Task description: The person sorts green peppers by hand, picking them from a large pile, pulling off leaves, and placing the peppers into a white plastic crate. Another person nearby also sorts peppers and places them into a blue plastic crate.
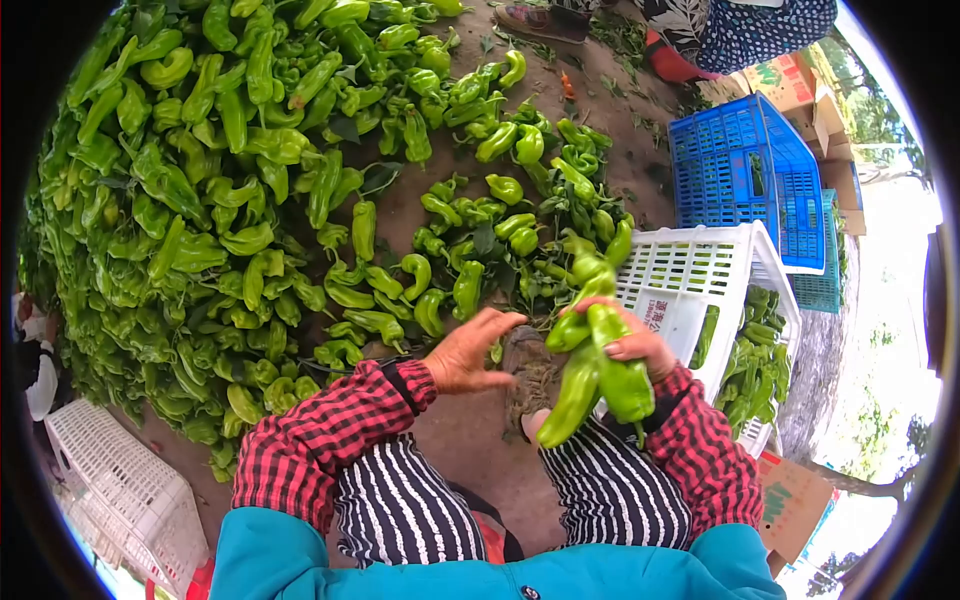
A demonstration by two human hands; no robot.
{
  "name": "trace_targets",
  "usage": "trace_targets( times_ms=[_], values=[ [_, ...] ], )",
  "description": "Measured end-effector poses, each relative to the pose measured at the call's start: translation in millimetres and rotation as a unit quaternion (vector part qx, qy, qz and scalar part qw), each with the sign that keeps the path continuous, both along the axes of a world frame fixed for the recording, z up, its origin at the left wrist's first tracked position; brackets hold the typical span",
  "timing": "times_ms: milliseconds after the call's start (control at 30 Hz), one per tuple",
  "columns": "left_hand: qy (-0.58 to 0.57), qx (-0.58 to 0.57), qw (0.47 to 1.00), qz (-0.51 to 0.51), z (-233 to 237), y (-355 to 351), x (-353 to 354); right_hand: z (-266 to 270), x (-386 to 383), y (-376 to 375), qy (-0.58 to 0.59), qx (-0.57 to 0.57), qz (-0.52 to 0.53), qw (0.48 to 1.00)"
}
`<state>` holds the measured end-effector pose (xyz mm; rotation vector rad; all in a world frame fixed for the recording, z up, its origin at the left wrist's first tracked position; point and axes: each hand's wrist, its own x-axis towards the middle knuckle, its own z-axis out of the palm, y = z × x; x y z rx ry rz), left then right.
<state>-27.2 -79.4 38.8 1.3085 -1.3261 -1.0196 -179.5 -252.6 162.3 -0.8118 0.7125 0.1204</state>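
Note:
Several long green peppers [600, 372] are held in my right hand [635, 340], its fingers wrapped round them above my striped knee, beside the white crate [740, 252]. My left hand [468, 355] is empty, thumb and fingers apart, over the ground near the loose peppers. A large heap of green peppers [200, 220] covers the ground at the left and ahead. More peppers [755, 360] lie inside the white crate. Part of my shoe is hidden behind the peppers in my right hand.
Blue crate [725, 165] stands beyond the white one, with a teal crate [822, 285] next to it. Cardboard boxes [790, 85] are at the upper right, another [795, 505] lower right. A white crate [125, 480] sits lower left. Another person's shoe [542, 22] shows at the top.

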Motion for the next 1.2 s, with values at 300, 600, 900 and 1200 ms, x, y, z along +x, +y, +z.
trace_targets(
  times_ms=[300, 600, 900, 1200],
  values=[
    [-0.282, 0.269, 0.912, 0.126, -99, -21, -4, 205, -76, -49, 0.199, -0.463, -0.062, 0.861],
    [-0.059, 0.351, 0.92, 0.165, -102, -17, 15, 175, -278, -136, 0.515, -0.575, 0.106, 0.627],
    [0.46, 0.363, 0.81, 0.009, -45, 49, 28, 128, -295, -146, 0.454, -0.817, 0.05, 0.352],
    [0.448, 0.186, 0.862, -0.143, -6, 22, -7, -8, 4, 38, 0.106, -0.237, 0.028, 0.965]
  ],
)
